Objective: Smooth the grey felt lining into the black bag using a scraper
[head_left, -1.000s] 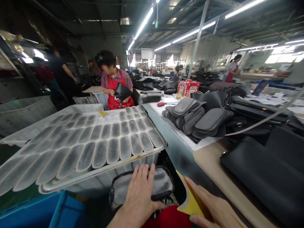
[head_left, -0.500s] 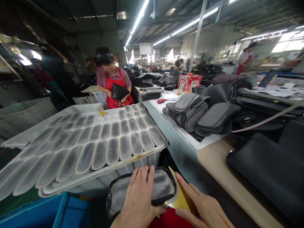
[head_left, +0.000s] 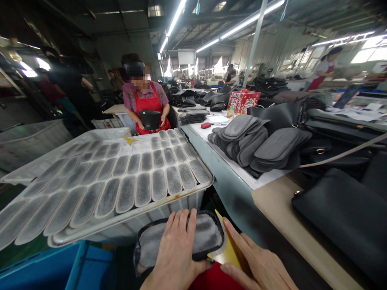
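My left hand (head_left: 177, 251) lies flat on a grey felt piece with a black edge (head_left: 205, 235), pressing it down on my lap. My right hand (head_left: 256, 266) holds a yellow card-like scraper (head_left: 228, 251) whose edge touches the right end of that piece. A red cloth (head_left: 216, 280) shows under both hands. Just ahead, a large metal tray (head_left: 193, 193) carries rows of several similar grey pieces (head_left: 142, 177).
A long table (head_left: 272, 197) on my right holds stacked grey pieces (head_left: 266, 145) and black bags (head_left: 347, 213). A blue crate (head_left: 54, 270) sits at the lower left. A person in a red apron (head_left: 147, 104) works beyond the tray.
My right hand slid the yellow scraper leftward until it met the grey piece's end. My left hand stayed on the piece. The person ahead lowered the black item.
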Demonstrator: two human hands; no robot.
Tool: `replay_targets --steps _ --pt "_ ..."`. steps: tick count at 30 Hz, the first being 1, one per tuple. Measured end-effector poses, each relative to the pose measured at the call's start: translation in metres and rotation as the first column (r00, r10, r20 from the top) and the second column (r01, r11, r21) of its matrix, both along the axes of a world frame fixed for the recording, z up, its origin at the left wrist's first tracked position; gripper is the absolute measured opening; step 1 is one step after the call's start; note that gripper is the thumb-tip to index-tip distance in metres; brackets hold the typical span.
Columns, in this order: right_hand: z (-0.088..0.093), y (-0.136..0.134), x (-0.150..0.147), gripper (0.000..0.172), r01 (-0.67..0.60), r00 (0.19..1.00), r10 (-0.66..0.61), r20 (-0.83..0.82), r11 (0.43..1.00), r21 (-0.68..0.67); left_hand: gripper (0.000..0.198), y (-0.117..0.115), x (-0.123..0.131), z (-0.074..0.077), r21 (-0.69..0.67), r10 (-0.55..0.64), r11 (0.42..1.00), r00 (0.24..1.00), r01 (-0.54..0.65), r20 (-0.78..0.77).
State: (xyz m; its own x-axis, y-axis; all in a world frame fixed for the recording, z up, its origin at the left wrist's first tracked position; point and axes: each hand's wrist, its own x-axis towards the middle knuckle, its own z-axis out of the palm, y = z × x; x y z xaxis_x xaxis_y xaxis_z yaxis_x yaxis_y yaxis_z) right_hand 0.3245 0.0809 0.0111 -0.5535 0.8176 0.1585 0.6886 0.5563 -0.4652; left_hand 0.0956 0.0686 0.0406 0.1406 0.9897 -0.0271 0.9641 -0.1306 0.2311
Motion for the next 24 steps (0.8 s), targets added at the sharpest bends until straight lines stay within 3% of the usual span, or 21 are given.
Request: replay_targets --steps 6,13,24 --pt "0.001 -0.002 -0.003 0.076 0.004 0.996 -0.017 0.085 0.988 0.152 0.107 0.001 0.0 0.003 -0.004 0.0 1.0 1.0 0.0 0.006" --pt "-0.002 -0.003 -0.008 0.08 -0.043 0.952 -0.091 0.291 0.905 0.423 0.105 0.005 0.001 0.006 -0.063 0.02 0.998 1.0 -0.019 0.009" --pt "-0.004 0.001 -0.01 0.075 -0.066 0.958 -0.058 0.282 0.909 0.411 0.102 0.006 0.0 0.0 -0.015 0.014 1.0 1.0 -0.014 0.014"
